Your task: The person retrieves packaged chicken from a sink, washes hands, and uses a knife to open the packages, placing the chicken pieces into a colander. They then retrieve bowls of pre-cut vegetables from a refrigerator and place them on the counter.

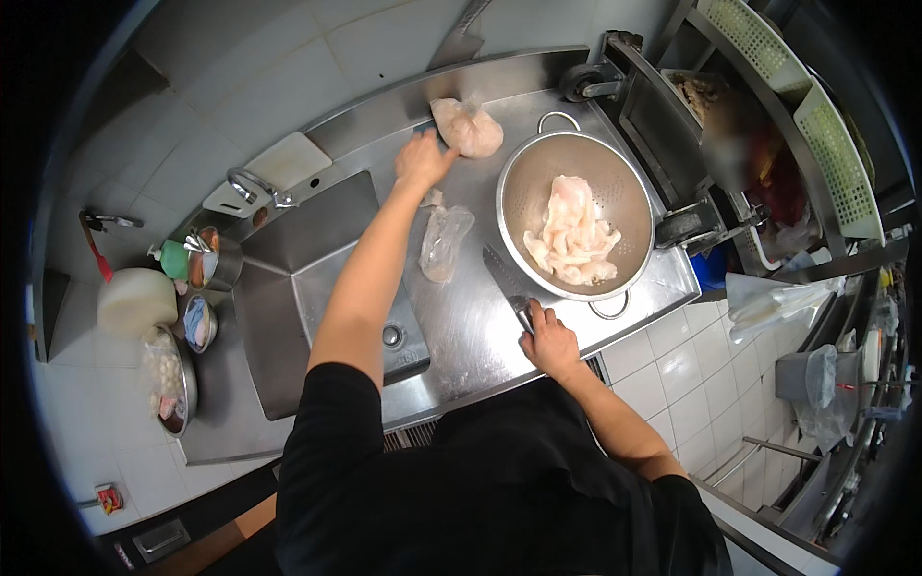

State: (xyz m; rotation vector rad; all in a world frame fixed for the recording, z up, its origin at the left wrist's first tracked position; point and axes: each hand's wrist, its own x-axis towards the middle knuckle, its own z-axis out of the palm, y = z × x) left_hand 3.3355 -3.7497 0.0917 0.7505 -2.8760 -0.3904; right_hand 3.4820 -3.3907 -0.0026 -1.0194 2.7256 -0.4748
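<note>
On the steel counter [461, 317], my right hand [553, 347] grips the handle of a broad-bladed kitchen knife [504, 272]. The blade lies near the rim of a large perforated steel colander [526, 173], pointing away from me. Pale raw meat pieces, apparently chicken, form a pile [573, 237] inside the colander. At the back of the counter, my left hand [423, 162] reaches out with thumb and fingers apart, beside a tied plastic bag of raw meat [468, 129]. Contact with the bag cannot be made out. A crumpled clear plastic bag [445, 245] lies between sink and colander.
Left of the counter space is a steel sink [270, 345] with a faucet [259, 189]; a white cutting board [288, 169] leans behind. Bowls and a utensil pot [220, 259] crowd the far left. A wheeled rack [670, 137] stands at the right.
</note>
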